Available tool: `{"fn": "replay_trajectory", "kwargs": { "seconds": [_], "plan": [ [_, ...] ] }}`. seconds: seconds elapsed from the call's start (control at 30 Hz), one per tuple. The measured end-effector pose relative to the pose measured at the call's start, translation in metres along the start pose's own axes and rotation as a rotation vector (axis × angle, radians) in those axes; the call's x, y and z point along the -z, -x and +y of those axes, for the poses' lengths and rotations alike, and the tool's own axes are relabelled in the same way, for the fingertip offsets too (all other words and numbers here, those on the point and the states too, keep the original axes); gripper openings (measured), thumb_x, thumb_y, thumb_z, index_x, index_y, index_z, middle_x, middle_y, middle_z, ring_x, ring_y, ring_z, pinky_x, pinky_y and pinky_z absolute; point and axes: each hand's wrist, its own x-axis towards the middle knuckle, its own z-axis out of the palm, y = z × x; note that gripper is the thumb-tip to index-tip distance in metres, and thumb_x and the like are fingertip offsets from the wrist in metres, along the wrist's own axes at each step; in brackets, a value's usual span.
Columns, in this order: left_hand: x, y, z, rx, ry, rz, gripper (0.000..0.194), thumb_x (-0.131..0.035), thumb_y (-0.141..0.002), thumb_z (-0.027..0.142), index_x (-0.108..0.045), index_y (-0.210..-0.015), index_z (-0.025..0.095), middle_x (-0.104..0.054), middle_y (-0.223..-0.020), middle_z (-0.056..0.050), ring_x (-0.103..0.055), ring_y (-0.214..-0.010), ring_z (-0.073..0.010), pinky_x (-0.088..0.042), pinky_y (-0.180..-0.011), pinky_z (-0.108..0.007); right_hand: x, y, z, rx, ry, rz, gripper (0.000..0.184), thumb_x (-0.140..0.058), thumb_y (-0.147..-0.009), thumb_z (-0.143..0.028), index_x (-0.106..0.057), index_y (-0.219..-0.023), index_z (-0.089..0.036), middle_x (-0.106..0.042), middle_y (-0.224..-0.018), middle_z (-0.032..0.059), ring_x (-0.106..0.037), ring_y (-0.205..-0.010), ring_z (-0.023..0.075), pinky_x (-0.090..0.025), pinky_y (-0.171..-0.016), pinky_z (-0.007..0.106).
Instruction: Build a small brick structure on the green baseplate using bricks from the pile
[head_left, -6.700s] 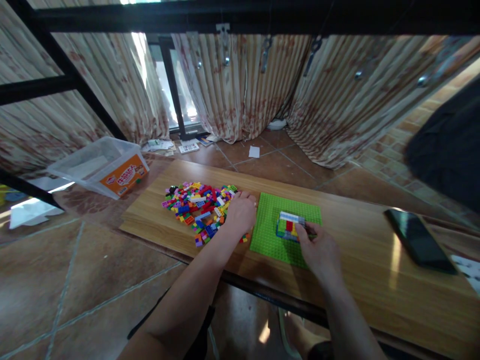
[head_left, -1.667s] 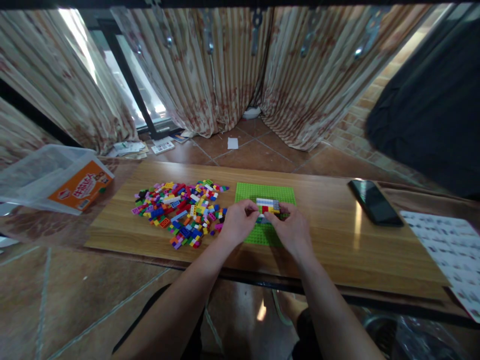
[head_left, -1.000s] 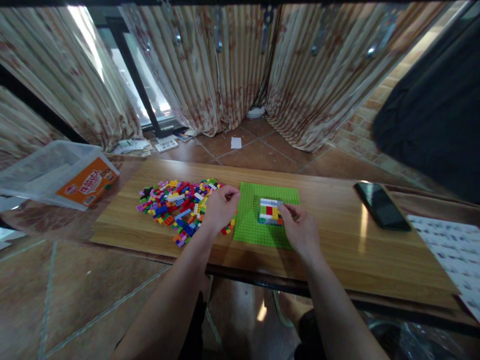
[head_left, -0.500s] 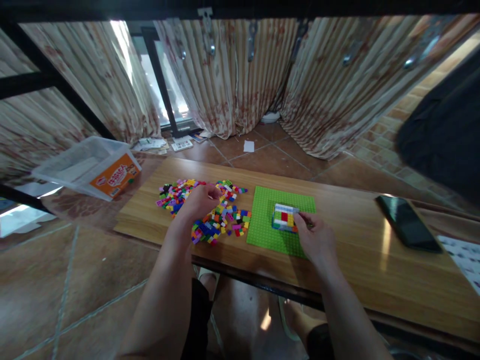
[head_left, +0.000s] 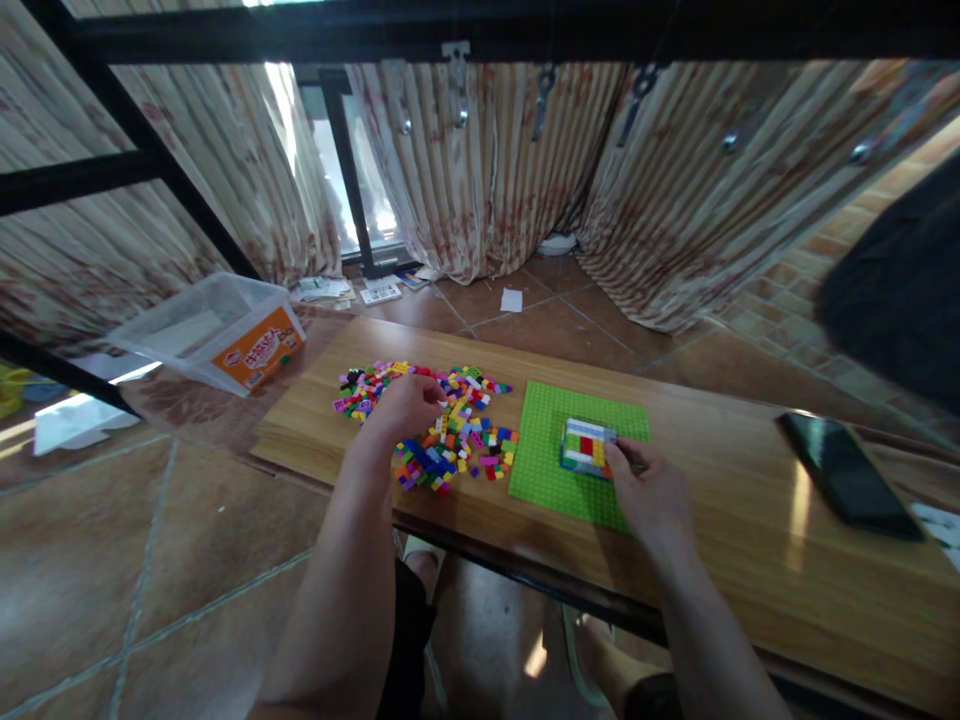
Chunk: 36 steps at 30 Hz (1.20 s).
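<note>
A heap of small, many-coloured toy building bricks (head_left: 431, 462) is spread over the left half of the wooden bench. Above it is my left hand (head_left: 409, 405), its fingers curled together. Whatever they may hold is too small to make out. To the right lies a green studded baseplate (head_left: 536, 475). On it sits a low rectangular brick build (head_left: 587, 447) with white, red, yellow and light blue on top and blue along its side. My right hand (head_left: 656, 495) grips the build's right edge, thumb on the near side, the other fingers partly hidden.
A black phone (head_left: 847, 475) lies on the right of the wooden bench (head_left: 720, 520), near a printed sheet (head_left: 937, 530). Past the left end stands a clear plastic box (head_left: 202, 320) with an orange label. Curtains (head_left: 480, 180) hang behind, and papers lie on the floor.
The whole view has shifted, so everything appears a little further right. My left hand stays over the bricks with its fingers curled. My right hand remains on the build.
</note>
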Motion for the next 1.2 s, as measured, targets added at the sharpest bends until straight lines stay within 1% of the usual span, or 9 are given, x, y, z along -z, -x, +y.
{"fn": "replay_trajectory", "kwargs": {
  "seconds": [0.1,0.23,0.33,0.5,0.63,0.73,0.9,1.1,1.2],
  "plan": [
    [-0.002,0.004,0.006,-0.041,-0.034,-0.08,0.016,-0.063,-0.067,0.016,-0.075,-0.077,0.015,-0.067,-0.062,0.0,-0.059,-0.059,-0.0142,-0.042,-0.056,-0.023,0.0,0.0,-0.001,0.008,0.024,-0.006,0.058,-0.047,-0.083,-0.053,-0.073,-0.109,-0.009,-0.075,-0.098,0.0171,-0.067,-0.075,0.0262,-0.049,-0.069,0.036],
    [-0.014,0.008,0.021,-0.218,-0.023,-0.235,0.023,-0.065,-0.067,0.015,-0.078,-0.086,0.017,-0.072,-0.072,-0.001,-0.061,-0.064,-0.0137,-0.045,-0.063,-0.023,0.002,0.0,-0.003,0.006,0.029,-0.013,0.057,-0.047,-0.084,-0.053,-0.073,-0.109,-0.01,-0.075,-0.098,0.0163,-0.067,-0.075,0.026,-0.049,-0.069,0.036],
    [-0.024,0.01,0.034,-0.273,-0.06,-0.301,0.025,-0.064,-0.064,0.01,-0.079,-0.081,0.02,-0.071,-0.069,0.0,-0.06,-0.063,-0.0145,-0.044,-0.062,-0.023,0.002,0.0,-0.004,-0.006,0.023,-0.017,0.056,-0.048,-0.083,-0.053,-0.073,-0.108,-0.01,-0.075,-0.098,0.0159,-0.067,-0.076,0.0262,-0.049,-0.07,0.036],
    [-0.03,0.013,0.044,-0.192,-0.155,-0.246,0.028,-0.06,-0.058,0.003,-0.077,-0.067,0.023,-0.068,-0.06,-0.001,-0.057,-0.057,-0.0162,-0.04,-0.056,-0.025,0.001,0.001,-0.002,0.007,-0.008,-0.023,0.055,-0.048,-0.083,-0.052,-0.072,-0.109,-0.01,-0.075,-0.1,0.0161,-0.068,-0.081,0.0273,-0.049,-0.072,0.037],
    [-0.032,0.012,0.043,-0.162,-0.188,-0.182,0.024,-0.06,-0.056,0.003,-0.074,-0.06,0.023,-0.067,-0.057,-0.001,-0.056,-0.056,-0.0163,-0.04,-0.056,-0.025,0.001,0.001,-0.002,0.013,-0.019,-0.031,0.052,-0.048,-0.084,-0.051,-0.072,-0.108,-0.012,-0.075,-0.1,0.015,-0.069,-0.082,0.0264,-0.049,-0.073,0.036],
    [-0.034,0.01,0.041,-0.167,-0.174,-0.17,0.021,-0.062,-0.057,0.005,-0.074,-0.059,0.022,-0.067,-0.056,-0.001,-0.056,-0.056,-0.016,-0.041,-0.057,-0.025,0.002,0.0,-0.003,0.017,-0.037,-0.038,0.05,-0.049,-0.084,-0.049,-0.072,-0.108,-0.012,-0.075,-0.1,0.0148,-0.069,-0.083,0.0263,-0.05,-0.074,0.036],
    [-0.032,0.006,0.035,-0.272,-0.055,-0.251,0.012,-0.064,-0.068,0.012,-0.074,-0.068,0.019,-0.069,-0.064,-0.002,-0.058,-0.06,-0.0151,-0.042,-0.058,-0.024,0.003,0.0,-0.003,0.019,-0.028,-0.035,0.049,-0.048,-0.085,-0.049,-0.073,-0.106,-0.012,-0.075,-0.099,0.0145,-0.069,-0.083,0.0262,-0.049,-0.073,0.035],
    [-0.028,0.006,0.037,-0.391,0.126,-0.188,0.007,-0.063,-0.077,0.018,-0.069,-0.076,0.015,-0.07,-0.075,-0.003,-0.061,-0.07,-0.0145,-0.044,-0.066,-0.025,0.001,0.0,0.0,0.031,-0.059,-0.023,0.049,-0.049,-0.085,-0.05,-0.073,-0.106,-0.013,-0.076,-0.098,0.0133,-0.069,-0.084,0.0264,-0.05,-0.075,0.036],
    [-0.03,0.008,0.043,-0.394,0.274,-0.251,0.008,-0.061,-0.08,0.022,-0.065,-0.077,0.015,-0.067,-0.073,-0.002,-0.059,-0.066,-0.0132,-0.045,-0.063,-0.024,0.0,-0.001,0.0,0.022,-0.068,-0.024,0.048,-0.05,-0.085,-0.05,-0.074,-0.105,-0.013,-0.076,-0.098,0.0134,-0.069,-0.084,0.0265,-0.05,-0.076,0.036]
  ]
}}
